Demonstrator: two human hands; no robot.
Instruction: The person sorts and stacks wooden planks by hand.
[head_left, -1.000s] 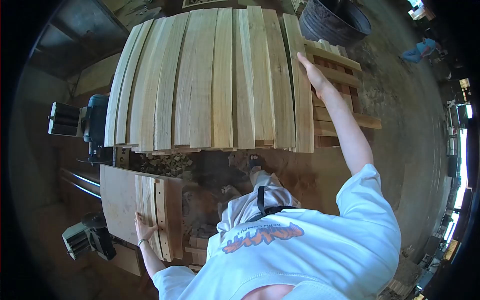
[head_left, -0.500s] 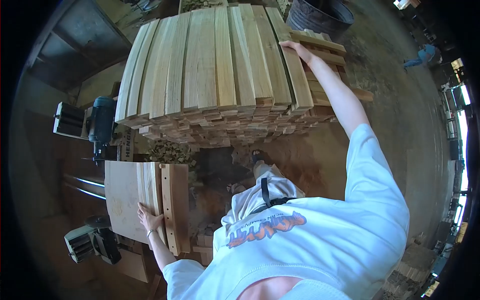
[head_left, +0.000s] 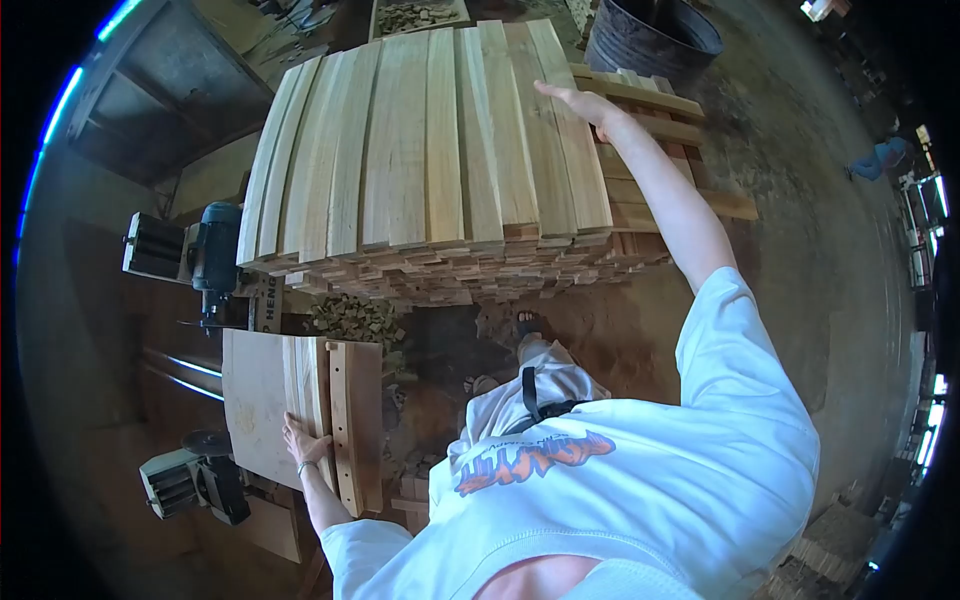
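Observation:
My right hand (head_left: pixel 583 105) reaches over the far right end of a big stack of pale wooden planks (head_left: pixel 405 150). Its fingers are stretched out over the top face of the rightmost plank (head_left: pixel 578 165). On the left, my left hand (head_left: pixel 303 440) lies with fingers spread on narrow wooden strips (head_left: pixel 308 375). Those strips rest side by side on a flat board (head_left: pixel 255 395), along a wooden rail with holes (head_left: pixel 345 430).
Two motors with saw discs, an upper blue motor (head_left: pixel 217 250) and a lower dark motor (head_left: pixel 220 490), flank the board. Wood offcuts (head_left: pixel 355 318) lie in a heap below the stack. A dark metal drum (head_left: pixel 655 45) stands behind, near wooden slats (head_left: pixel 650 105).
The rightmost plank has shifted left, closing the gap beside its neighbour. My right hand has moved left onto its top. My left hand stays on the strips while the view shifts slightly.

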